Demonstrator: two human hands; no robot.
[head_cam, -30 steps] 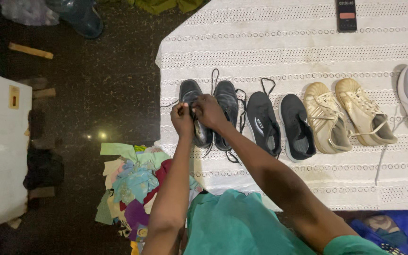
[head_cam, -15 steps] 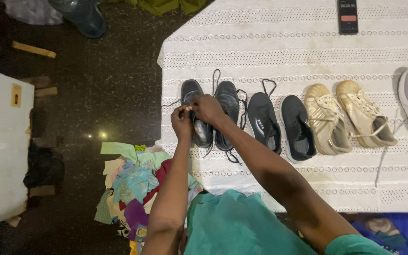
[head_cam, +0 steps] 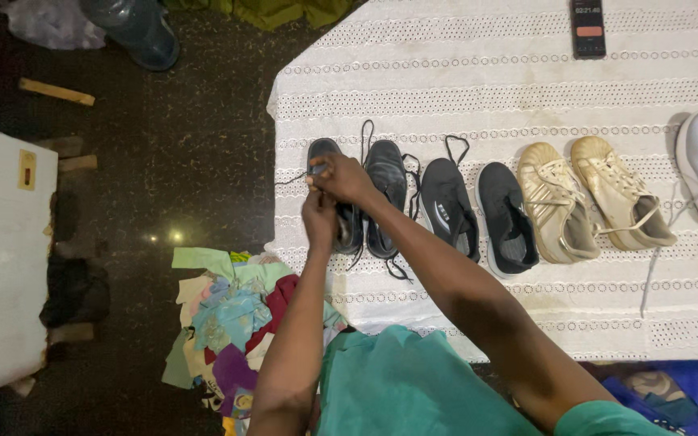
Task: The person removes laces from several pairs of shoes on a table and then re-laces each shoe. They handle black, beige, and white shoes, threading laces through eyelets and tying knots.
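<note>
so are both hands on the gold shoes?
No, the left hand and right hand work on the leftmost black shoe; the gold shoes lie untouched.

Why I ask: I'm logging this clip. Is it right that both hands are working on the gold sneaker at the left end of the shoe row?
Not quite. In the head view, both hands work at the left end, but on a black lace-up shoe; the gold sneakers lie untouched further right.

Bare white cloth lies open across the upper frame; a row of shoes blocks mid-frame, fabric scraps crowd lower left.
</note>
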